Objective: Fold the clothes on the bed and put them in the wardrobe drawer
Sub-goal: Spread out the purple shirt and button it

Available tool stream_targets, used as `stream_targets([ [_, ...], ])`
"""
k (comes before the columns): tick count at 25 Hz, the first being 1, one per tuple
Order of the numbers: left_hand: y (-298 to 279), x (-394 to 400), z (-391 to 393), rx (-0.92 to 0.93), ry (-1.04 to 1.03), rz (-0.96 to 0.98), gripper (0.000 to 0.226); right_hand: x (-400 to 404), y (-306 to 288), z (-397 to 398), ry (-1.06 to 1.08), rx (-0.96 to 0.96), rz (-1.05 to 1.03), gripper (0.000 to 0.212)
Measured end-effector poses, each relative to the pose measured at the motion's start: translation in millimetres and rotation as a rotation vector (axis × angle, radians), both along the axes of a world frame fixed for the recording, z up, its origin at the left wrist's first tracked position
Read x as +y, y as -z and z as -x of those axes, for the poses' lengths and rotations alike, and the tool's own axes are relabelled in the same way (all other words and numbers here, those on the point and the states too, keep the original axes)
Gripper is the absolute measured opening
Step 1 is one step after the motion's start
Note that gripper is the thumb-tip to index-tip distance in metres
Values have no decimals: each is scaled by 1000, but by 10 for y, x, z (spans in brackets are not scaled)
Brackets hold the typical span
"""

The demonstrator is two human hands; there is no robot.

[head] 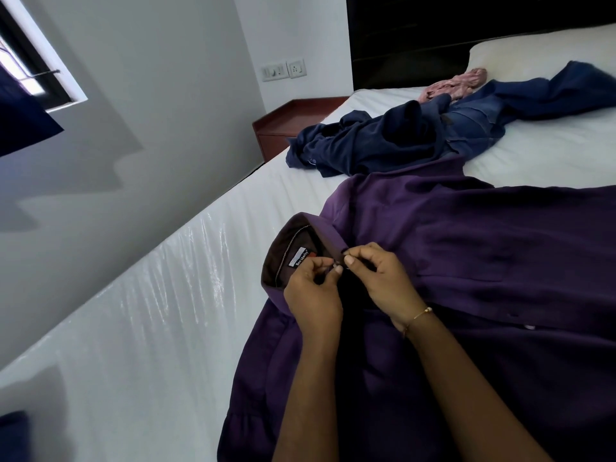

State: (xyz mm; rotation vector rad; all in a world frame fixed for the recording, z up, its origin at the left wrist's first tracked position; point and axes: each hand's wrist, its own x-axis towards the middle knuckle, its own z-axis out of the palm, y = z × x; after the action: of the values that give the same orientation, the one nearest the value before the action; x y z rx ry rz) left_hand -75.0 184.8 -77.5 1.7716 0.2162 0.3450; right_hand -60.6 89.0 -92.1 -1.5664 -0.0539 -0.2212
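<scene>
A purple shirt (466,261) of soft matte cloth lies spread flat on the bed (150,311), whose white cover is glossy and rippled. Its collar (300,235) points to the bed's left edge, its long axis running across the bed. At the collar, the left hand (313,288) and right hand (383,278) pinch the placket with curled fingers. Beyond the shirt lie crumpled navy clothes (383,141).
</scene>
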Motion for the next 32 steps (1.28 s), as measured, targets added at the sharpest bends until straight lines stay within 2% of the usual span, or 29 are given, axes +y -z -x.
stream_targets([
  [5,-76,28,14,38,14,137,21,-14,26,-7,-9,-23,42,12],
  [10,-62,50,-9,51,-8,219,23,-36,0,26,-130,76,-156,20],
  [15,-43,93,-8,81,32,163,24,12,18,39,-158,134,-248,18],
  [19,-57,150,10,86,80,118,24,1,3,47,-151,96,-163,18],
  [25,-16,190,2,59,129,108,27,-83,2,44,-253,58,-82,21],
  [28,-4,173,11,12,150,7,20,-72,31,43,-290,75,-67,17],
  [32,17,131,1,-66,64,-145,17,3,64,31,-248,86,-104,19],
])
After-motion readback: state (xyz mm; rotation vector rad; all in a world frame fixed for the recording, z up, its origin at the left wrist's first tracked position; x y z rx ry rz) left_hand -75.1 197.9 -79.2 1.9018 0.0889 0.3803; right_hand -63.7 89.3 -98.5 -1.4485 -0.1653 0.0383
